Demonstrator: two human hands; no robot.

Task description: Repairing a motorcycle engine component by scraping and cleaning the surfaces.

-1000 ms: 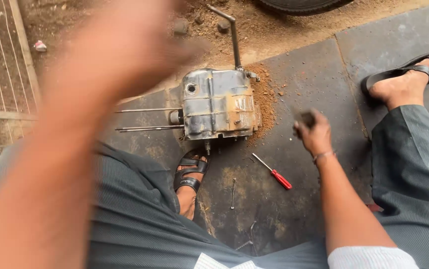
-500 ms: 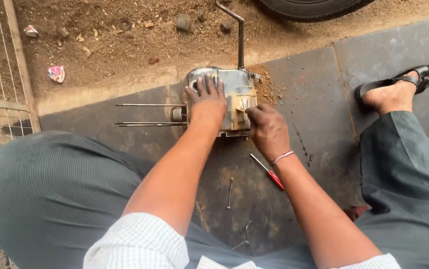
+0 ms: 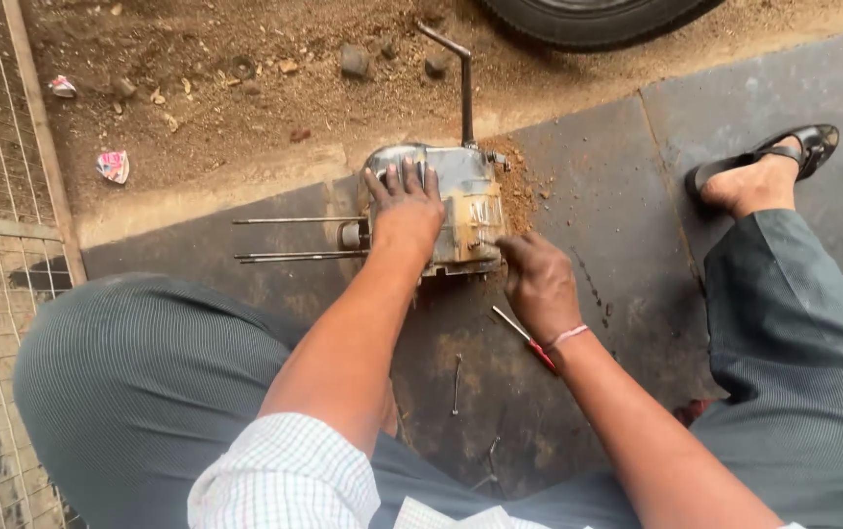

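At the upper middle of the frame, a grimy grey metal engine casing (image 3: 460,211) sits on the dark stained concrete slab (image 3: 617,196), with rust-coloured grit piled along its right edge. Two thin steel rods (image 3: 294,238) stick out of its left side toward the left of the frame, and a bent dark metal lever (image 3: 462,83) rises from its top toward the dirt above. The left hand (image 3: 404,208) lies flat on top of the casing, fingers spread and pressing down, not clenched around anything. The right hand (image 3: 537,282) sits just right of centre, touching the casing's lower right corner with fingers curled; whether it pinches something cannot be told. A red-handled screwdriver (image 3: 527,341) lies on the slab partly under that wrist, which wears a thin pale band. A small bolt (image 3: 456,382) rests on the slab below centre. Grey trousered knees fill the lower left and right, and a sandalled foot (image 3: 759,176) is at the upper right.
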